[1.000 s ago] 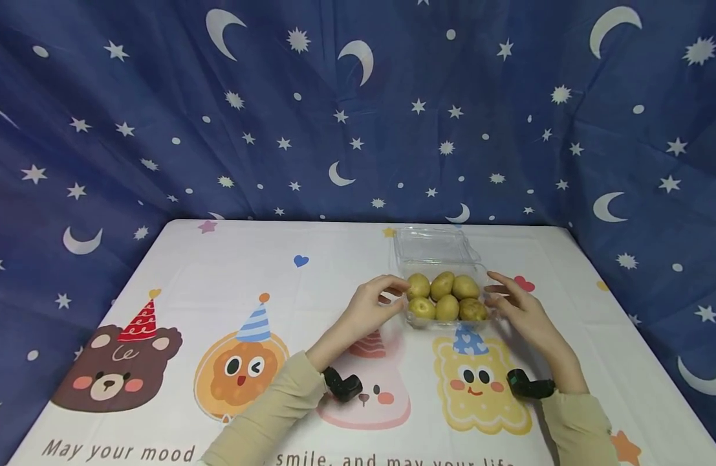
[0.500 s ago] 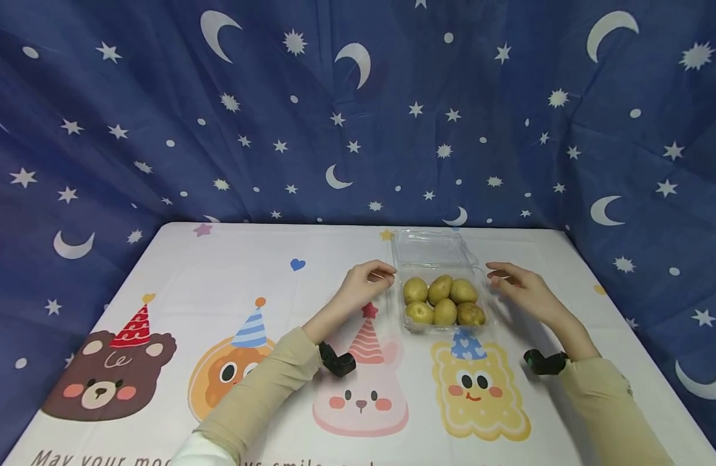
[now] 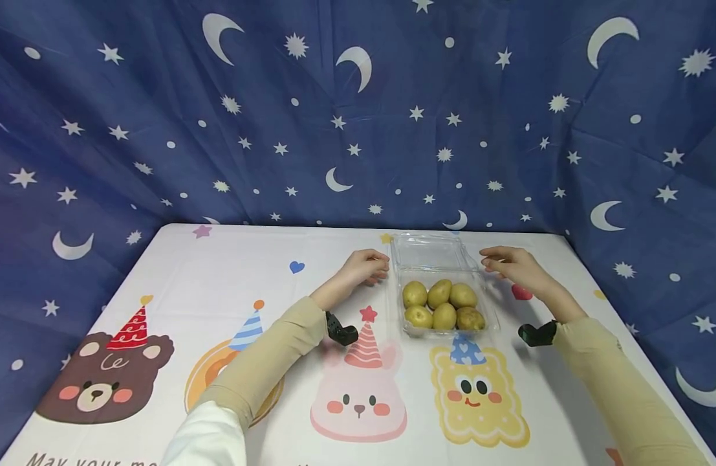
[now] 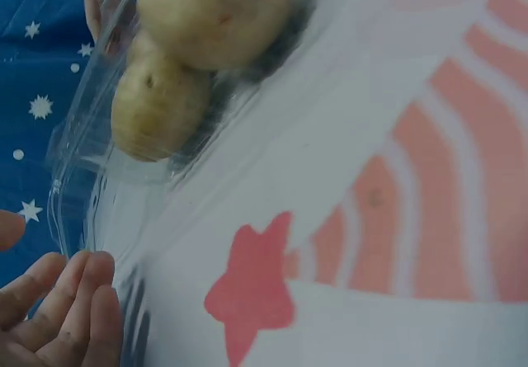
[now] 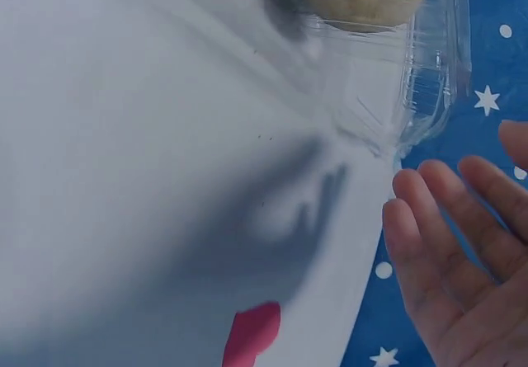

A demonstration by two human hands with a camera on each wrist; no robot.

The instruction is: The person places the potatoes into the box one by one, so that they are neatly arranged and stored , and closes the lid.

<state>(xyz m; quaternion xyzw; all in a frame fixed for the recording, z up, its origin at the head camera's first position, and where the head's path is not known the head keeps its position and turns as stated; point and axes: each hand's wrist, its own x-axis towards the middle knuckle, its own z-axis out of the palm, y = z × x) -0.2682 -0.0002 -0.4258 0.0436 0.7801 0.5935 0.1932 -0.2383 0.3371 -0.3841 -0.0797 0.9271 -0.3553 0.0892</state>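
Note:
A clear plastic clamshell box stands on the table with its lid folded back toward the curtain. Several yellow potatoes lie in its base in two rows. My left hand is just left of the lid, fingers loosely bent and holding nothing; in the left wrist view its fingertips come close to the clear plastic. On the other side, my right hand hovers by the lid's right edge. Its fingers are relaxed and spread, with nothing in them, in the right wrist view.
A white cloth printed with cartoon figures covers the table. Behind it hangs a dark blue curtain with moons and stars. Black wrist devices sit on both forearms, the left one over the rabbit print.
Both hands have left the sides of the potato-filled base and moved back beside the open lid. The box and potatoes have stayed in place; the head view has shifted slightly.

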